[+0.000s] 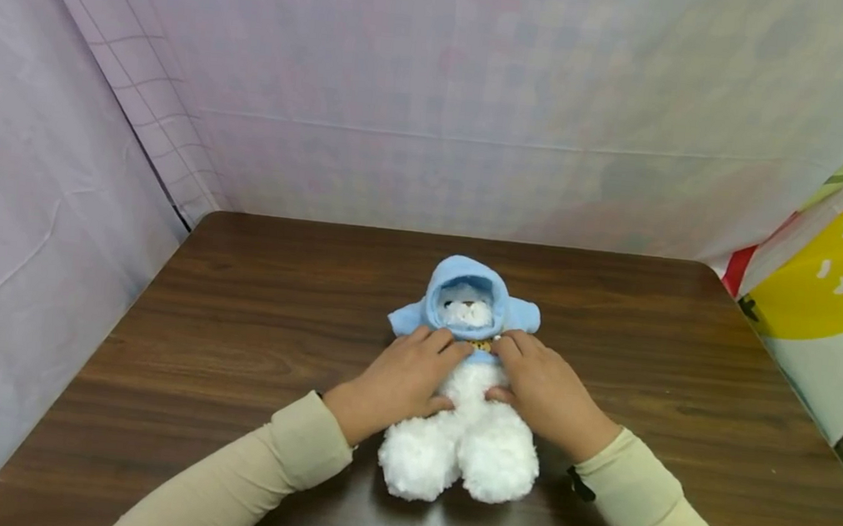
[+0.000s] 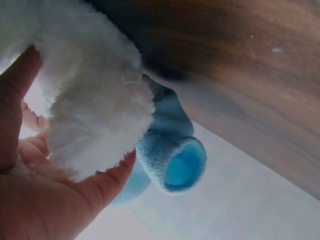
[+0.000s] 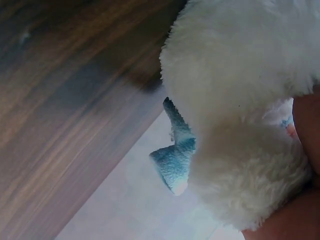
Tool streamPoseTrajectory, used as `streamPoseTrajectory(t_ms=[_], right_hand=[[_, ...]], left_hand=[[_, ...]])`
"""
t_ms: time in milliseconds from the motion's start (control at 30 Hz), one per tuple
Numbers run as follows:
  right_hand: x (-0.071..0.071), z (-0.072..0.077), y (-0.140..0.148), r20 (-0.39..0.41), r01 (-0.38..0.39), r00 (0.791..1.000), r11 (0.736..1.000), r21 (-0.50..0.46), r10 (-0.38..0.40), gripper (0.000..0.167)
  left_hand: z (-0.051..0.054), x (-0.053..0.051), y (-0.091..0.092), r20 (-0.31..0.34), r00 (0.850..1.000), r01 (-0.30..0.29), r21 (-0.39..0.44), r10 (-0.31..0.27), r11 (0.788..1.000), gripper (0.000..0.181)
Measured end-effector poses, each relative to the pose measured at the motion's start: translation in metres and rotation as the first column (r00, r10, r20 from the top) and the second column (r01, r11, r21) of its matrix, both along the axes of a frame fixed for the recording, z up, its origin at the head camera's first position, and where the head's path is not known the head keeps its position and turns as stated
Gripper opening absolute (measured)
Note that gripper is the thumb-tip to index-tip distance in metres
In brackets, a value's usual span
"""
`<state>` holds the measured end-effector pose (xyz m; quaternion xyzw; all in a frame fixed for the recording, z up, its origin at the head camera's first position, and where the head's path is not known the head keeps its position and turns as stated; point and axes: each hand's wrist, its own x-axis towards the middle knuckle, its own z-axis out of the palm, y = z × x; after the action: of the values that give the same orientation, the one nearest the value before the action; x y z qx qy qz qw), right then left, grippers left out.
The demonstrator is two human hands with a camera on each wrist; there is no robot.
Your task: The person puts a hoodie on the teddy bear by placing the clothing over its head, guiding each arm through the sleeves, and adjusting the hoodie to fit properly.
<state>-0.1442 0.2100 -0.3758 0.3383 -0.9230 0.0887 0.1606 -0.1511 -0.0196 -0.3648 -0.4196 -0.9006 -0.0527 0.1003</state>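
A fluffy white plush toy lies on its back on the table, its round feet towards me. It wears a light blue hooded top, the hood drawn round its face and the sleeves sticking out flat at both sides. My left hand grips the toy's left-hand side in the head view, fingers at the top's lower edge and thumb on the white belly. From the other side, my right hand holds it in the same way. In the left wrist view, thumb and fingers curl round white fur, with an open blue sleeve beyond.
The dark brown wooden table extends to both sides of the toy. A pale cloth curtain hangs behind its far edge, and a white sheet hangs at the left. Cloth with a yellow print stands at the right.
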Motion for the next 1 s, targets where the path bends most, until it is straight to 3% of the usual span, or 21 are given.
streamPoseTrajectory(t_ms=[400,733,1000], right_hand=[[0.0028,0.0027,-0.0035,-0.009,0.010,1.000,0.999,0.046,-0.009,0.047],[-0.0013,0.0049,-0.0037,0.020,-0.007,1.000,0.999,0.047,0.007,0.059],[-0.0035,0.0033,-0.0048,0.033,0.013,0.999,0.999,0.036,-0.014,0.061]], left_hand=[[-0.0012,-0.0036,0.0007,0.042,0.999,-0.007,0.013,0.006,1.000,0.070],[0.0021,0.0010,-0.0008,0.132,0.986,-0.098,-0.050,0.104,0.994,0.076],[0.0028,-0.0077,-0.0038,0.124,0.989,-0.072,-0.032,0.076,0.997,0.075]])
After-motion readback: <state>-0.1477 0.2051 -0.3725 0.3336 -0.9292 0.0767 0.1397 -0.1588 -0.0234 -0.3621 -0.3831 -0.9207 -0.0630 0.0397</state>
